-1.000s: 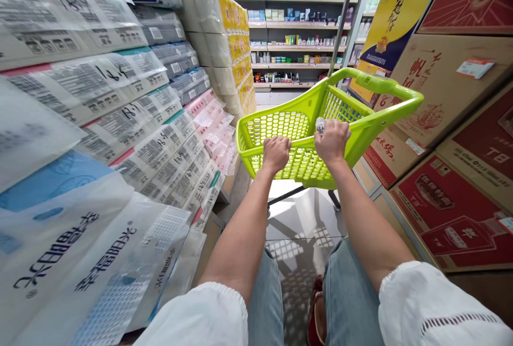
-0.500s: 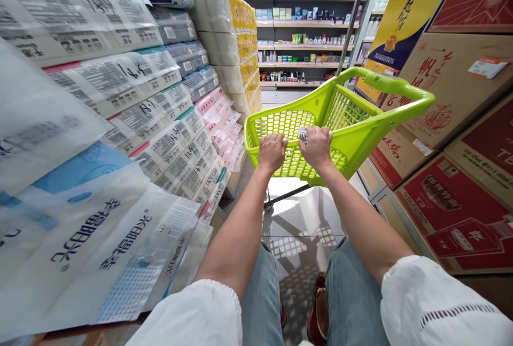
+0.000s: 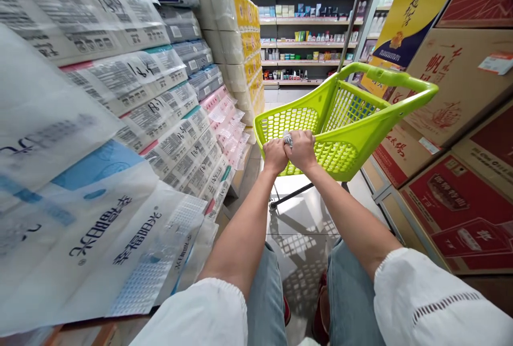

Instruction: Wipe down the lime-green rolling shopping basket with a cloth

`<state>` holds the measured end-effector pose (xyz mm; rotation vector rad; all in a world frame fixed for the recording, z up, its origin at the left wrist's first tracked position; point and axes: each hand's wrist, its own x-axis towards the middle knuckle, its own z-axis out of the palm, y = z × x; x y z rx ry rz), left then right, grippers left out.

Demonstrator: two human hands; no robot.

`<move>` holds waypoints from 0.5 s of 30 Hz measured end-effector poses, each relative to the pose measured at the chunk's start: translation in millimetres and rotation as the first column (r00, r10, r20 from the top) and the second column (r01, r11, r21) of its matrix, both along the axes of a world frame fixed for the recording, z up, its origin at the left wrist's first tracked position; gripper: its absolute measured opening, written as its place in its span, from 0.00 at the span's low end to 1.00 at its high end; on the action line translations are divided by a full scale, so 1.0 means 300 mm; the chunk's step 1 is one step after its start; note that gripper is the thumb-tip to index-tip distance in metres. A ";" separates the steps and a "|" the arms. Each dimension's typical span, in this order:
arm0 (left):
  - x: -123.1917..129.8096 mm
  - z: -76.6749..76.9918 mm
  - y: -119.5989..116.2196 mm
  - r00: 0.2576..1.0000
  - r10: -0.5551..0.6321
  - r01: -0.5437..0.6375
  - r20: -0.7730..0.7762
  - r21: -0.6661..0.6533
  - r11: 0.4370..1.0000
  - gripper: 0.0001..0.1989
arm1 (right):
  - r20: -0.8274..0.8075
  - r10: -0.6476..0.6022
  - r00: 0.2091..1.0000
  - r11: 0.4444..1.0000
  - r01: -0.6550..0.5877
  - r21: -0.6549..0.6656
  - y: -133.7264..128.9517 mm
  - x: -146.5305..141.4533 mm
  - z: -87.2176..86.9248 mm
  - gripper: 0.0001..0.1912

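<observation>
A bright green plastic shopping cart [image 3: 340, 152] stands turned at an angle in front of me, its side and front end toward my hands. My left hand [image 3: 274, 155] is closed over the near corner of the cart's rim. Right beside it, touching or nearly so, my right hand [image 3: 302, 149] is closed on the same rim. A small grey-white patterned thing [image 3: 287, 139] shows at the right hand's index finger; I cannot tell whether it is a ring or something held. The undersides of my fingers are hidden. The cart's handle points away to the right.
Stacked paper packs [image 3: 160, 103] line the left side, with yellow-and-white bundles [image 3: 230, 31] farther on. Cardboard cartons [image 3: 460, 84] are piled on the right, close to the cart. Shelves of small goods [image 3: 308, 17] cross the far end. A dark pole [image 3: 352, 20] rises behind the cart.
My right hand has slid left along the cart's rim to meet my left hand. The cart has swung a little, and the whole view has shifted slightly.
</observation>
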<state>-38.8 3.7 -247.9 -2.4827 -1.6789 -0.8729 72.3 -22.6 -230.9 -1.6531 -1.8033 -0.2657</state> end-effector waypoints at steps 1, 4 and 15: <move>-0.001 -0.002 0.006 1.000 -0.006 0.006 0.001 0.003 1.000 0.13 | 0.010 0.017 1.000 1.000 -0.017 -0.002 0.004 -0.001 0.000 0.17; -0.012 -0.008 0.024 1.000 -0.021 0.021 0.012 0.014 1.000 0.15 | 0.028 -0.034 0.999 0.999 0.034 -0.001 0.019 0.088 0.012 0.17; -0.008 -0.007 0.038 0.999 -0.011 0.011 0.043 -0.013 1.000 0.16 | 0.016 -0.125 0.992 0.992 0.124 0.038 0.031 0.114 -0.003 0.15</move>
